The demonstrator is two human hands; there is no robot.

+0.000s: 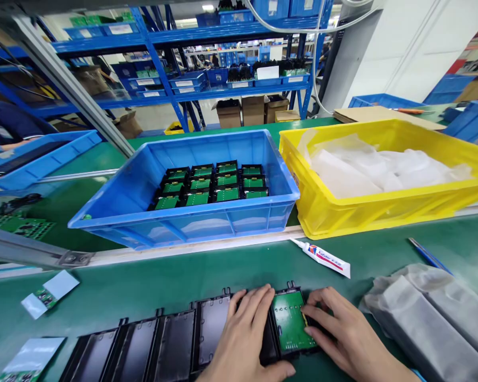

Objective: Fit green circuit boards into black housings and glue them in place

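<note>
Green circuit board [290, 322], seemingly lying flat, in an open black plastic housing [290, 288]

This is a factory assembly workshop, by the look of it. The long desk [223, 270] has a green top and a metal-framed edge, and plastic bins stand along it, a blue bin [183, 223] of green circuit boards [197, 198] and a yellow bin [382, 212] beside it. Behind, blue metal racks [231, 35] carry more bins of parts, with cardboard boxes [253, 110] below. At the left, a person [14, 124] in dark clothing is at another blue tray [43, 159].
</note>
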